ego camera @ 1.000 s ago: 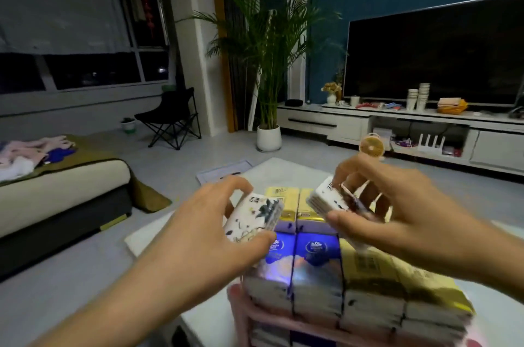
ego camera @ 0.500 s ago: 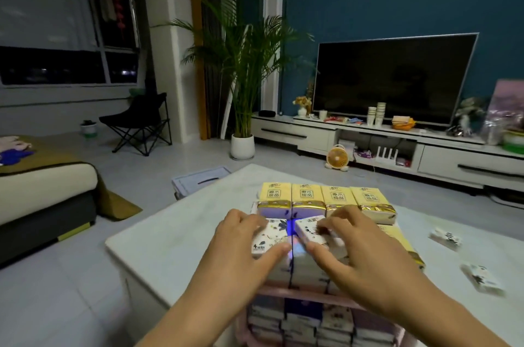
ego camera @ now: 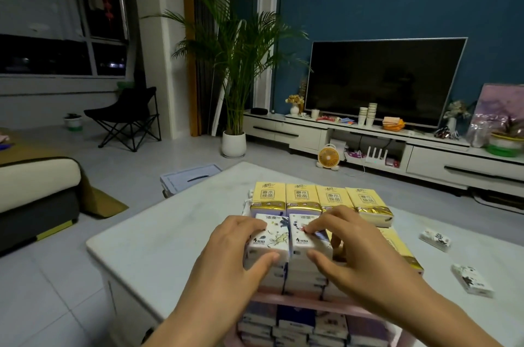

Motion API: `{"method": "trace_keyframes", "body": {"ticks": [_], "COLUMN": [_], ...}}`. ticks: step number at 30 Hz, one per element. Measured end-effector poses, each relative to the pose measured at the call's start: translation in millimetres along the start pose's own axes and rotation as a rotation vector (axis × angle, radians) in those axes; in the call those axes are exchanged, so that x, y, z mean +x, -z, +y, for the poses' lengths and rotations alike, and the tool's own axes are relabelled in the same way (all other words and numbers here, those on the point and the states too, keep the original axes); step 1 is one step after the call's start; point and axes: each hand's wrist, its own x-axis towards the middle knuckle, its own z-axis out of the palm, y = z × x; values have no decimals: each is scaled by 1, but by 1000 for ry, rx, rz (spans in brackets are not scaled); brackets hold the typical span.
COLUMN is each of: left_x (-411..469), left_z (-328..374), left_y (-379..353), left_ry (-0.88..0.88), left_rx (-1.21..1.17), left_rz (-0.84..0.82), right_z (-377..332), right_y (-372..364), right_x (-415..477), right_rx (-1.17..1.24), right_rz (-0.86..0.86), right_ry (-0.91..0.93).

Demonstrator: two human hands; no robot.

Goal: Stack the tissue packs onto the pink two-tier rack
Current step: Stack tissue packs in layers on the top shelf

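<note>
Hands had lowered to the rack [ego camera: 297, 300]; left hand [ego camera: 235, 258] gripped the left pack [ego camera: 269, 236], right hand [ego camera: 361, 260] the right pack [ego camera: 304, 241]. Squaring both flush before release seemed wise.

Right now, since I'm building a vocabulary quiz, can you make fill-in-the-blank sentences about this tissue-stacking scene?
The left hand grips the left white floral tissue pack, the right hand the right white floral tissue pack, both atop the pink plastic two-tier rack's ____ tier.
Behind them lies a row of ____ yellow tissue packs.
On the white table, ____ loose white packs lie right of the rack.
Missing: upper; four; two.
</note>
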Motion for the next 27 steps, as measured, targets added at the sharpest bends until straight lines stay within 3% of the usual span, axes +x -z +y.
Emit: {"method": "trace_keyframes", "body": {"ticks": [27], "left_x": [0], "left_z": [-10], "left_y": [-9], "left_ry": [2], "left_rx": [-26], "left_rz": [30], "right_z": [17], "right_y": [-4], "right_x": [11], "right_rx": [5], "right_rz": [0], "right_ry": [105]}}
